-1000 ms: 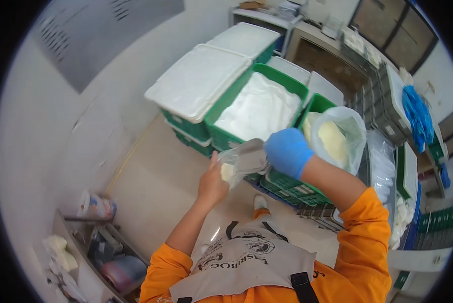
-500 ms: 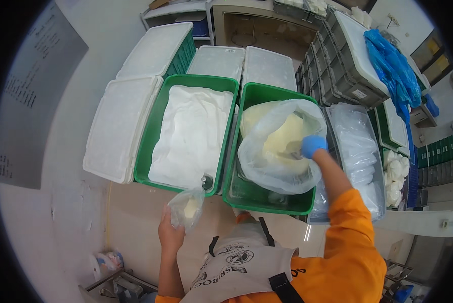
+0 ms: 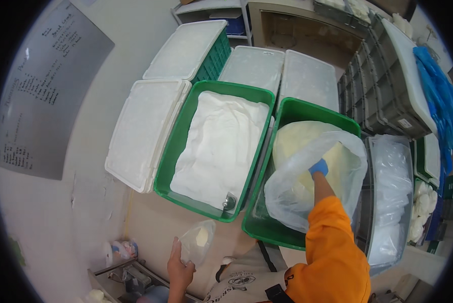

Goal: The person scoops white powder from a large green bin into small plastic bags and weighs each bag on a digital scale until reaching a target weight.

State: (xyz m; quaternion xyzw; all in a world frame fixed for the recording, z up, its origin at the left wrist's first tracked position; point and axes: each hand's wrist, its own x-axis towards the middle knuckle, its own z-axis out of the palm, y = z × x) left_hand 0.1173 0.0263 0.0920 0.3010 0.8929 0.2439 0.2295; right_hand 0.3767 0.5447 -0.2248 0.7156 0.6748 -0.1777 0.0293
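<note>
Head view: my left hand (image 3: 181, 270) grips a small clear plastic bag (image 3: 192, 244); my blue-gloved right hand (image 3: 319, 167), grip hidden, reaches into a translucent plastic sack (image 3: 291, 189).

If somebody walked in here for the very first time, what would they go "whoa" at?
Probably the big heap of white powder filling the green bin in the middle. Just right of it, a blue-gloved right hand reaches into a big cloudy bag. Bright blue plastic hangs at the upper right, and the left hand holds a small clear bag low down.
</note>
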